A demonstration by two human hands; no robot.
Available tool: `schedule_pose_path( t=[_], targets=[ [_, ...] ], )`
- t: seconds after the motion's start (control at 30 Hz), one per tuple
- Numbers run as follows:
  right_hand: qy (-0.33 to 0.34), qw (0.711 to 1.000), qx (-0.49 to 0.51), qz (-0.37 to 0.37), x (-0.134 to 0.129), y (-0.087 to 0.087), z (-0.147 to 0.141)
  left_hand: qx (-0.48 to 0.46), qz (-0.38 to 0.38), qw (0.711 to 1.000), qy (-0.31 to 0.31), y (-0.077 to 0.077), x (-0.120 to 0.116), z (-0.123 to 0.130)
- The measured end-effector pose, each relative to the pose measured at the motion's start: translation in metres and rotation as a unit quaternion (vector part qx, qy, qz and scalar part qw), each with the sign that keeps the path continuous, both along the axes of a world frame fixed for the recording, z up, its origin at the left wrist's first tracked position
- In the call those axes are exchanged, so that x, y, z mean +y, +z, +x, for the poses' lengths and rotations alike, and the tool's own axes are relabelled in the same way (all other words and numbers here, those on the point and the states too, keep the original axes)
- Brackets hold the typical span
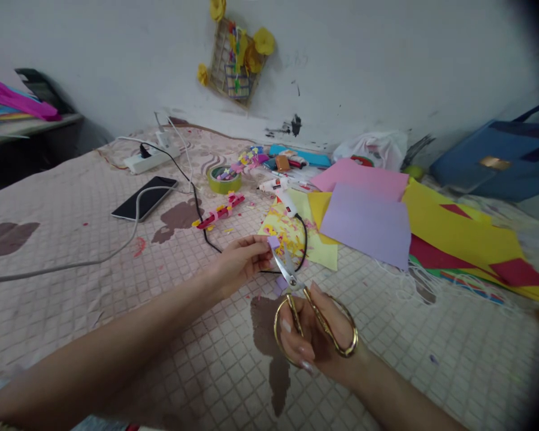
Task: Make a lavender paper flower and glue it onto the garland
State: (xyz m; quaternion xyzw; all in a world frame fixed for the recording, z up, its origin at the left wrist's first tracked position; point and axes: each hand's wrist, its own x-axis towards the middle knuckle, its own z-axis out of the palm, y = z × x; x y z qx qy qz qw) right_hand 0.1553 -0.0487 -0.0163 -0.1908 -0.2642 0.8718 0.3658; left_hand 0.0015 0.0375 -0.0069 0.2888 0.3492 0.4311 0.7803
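Between the thumb and fingers of my left hand (242,263) is a small piece of purple paper (273,242). My right hand (323,335) grips a pair of scissors (293,281) by its gold handles, fingers through the loops. The silver blades are parted, and their tips are right at the purple piece; whether they touch it I cannot tell. Another purple scrap (281,284) lies on the table just under the blades. Beyond the hands, a pale yellow sheet (327,256) carries many small yellow and pink paper bits.
A white glue gun (287,202) with a black cord rests on the yellow sheet. Coloured sheets (368,221) and white string (408,281) lie right. A phone (144,198), a power strip (151,160), a decorated red strip (220,211) and a tape roll (224,179) are left and behind.
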Motion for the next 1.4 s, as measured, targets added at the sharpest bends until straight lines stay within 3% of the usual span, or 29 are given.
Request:
schedule_pose_path(
  t=[0.6,0.93,1.2,1.4],
  targets=[
    [-0.002,0.999,0.040,-0.010,0.001,0.002,0.002,-0.018,-0.013,0.999,-0.042,0.003,-0.008,0.005],
    [-0.035,0.999,0.019,0.002,0.002,0.005,0.005,-0.026,-0.034,0.997,-0.059,0.007,-0.007,0.005],
    [-0.058,0.997,-0.034,0.032,0.000,-0.004,0.002,0.017,0.037,0.998,-0.057,0.005,-0.010,0.004],
    [-0.073,0.994,-0.066,0.040,-0.003,0.001,0.000,0.023,0.057,0.996,-0.057,0.001,-0.009,0.003]
  ],
)
